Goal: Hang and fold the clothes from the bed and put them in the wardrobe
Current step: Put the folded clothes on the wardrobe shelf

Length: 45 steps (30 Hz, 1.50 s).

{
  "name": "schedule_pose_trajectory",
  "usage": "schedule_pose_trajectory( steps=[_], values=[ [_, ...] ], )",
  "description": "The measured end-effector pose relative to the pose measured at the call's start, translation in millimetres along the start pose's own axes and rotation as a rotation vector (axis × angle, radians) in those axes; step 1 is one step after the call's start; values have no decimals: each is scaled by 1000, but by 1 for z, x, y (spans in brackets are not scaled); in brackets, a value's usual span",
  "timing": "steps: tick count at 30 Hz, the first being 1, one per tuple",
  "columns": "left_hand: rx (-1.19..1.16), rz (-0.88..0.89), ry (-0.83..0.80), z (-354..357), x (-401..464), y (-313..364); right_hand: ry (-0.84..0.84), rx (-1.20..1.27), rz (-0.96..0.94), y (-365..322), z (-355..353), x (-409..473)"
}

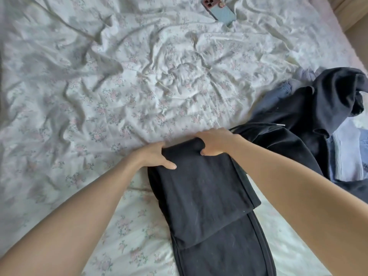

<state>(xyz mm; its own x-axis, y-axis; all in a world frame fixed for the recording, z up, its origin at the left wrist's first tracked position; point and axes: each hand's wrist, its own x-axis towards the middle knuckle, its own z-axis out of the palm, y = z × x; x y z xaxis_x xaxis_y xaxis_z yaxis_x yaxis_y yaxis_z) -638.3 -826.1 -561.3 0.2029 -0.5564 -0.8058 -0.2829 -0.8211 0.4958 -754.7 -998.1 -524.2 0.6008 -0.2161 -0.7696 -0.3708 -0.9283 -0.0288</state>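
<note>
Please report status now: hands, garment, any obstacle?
Left hand and right hand grip black garment at far fold. Half folded on bed. Clothes pile close right.

black garment (201, 188): matt knit cloth, faint lint
bedsheet (139, 86): thin floral cotton, creased
phone (222, 13): glossy, smooth back

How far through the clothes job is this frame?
Early. Nothing finished is visible. Both hands, left and right, grip the far end of a half-folded black garment. A pile of dark and blue clothes waits on the bed; no wardrobe is in view.
</note>
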Motion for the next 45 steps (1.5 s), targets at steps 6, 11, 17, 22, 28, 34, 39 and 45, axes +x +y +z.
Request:
schedule_pose_trajectory(
  steps=[6,11,17,22,28,34,39,45],
  values=[
    [97,52,38,5,-9,5,-128,-82,26,3,-15,-7],
    [33,102,100,-10,-24,18,6,-55,32,5,-31,-25],
    [231,180,527,-78,-51,60,483,-18,55,8,-89,-35],
    [387,308,1027,-88,-80,75,834,-40,68,3,-104,-54],
    [500,523,1062,-23,-123,55,886,-23,44,-6,-39,-106],
    [562,742,809,49,-170,32,908,15,-5,-19,44,-176],
    [774,822,566,119,-182,12,693,-3,-16,-29,129,-209],
    [892,695,323,175,-163,-12,654,49,30,-44,205,-198]
  ],
)
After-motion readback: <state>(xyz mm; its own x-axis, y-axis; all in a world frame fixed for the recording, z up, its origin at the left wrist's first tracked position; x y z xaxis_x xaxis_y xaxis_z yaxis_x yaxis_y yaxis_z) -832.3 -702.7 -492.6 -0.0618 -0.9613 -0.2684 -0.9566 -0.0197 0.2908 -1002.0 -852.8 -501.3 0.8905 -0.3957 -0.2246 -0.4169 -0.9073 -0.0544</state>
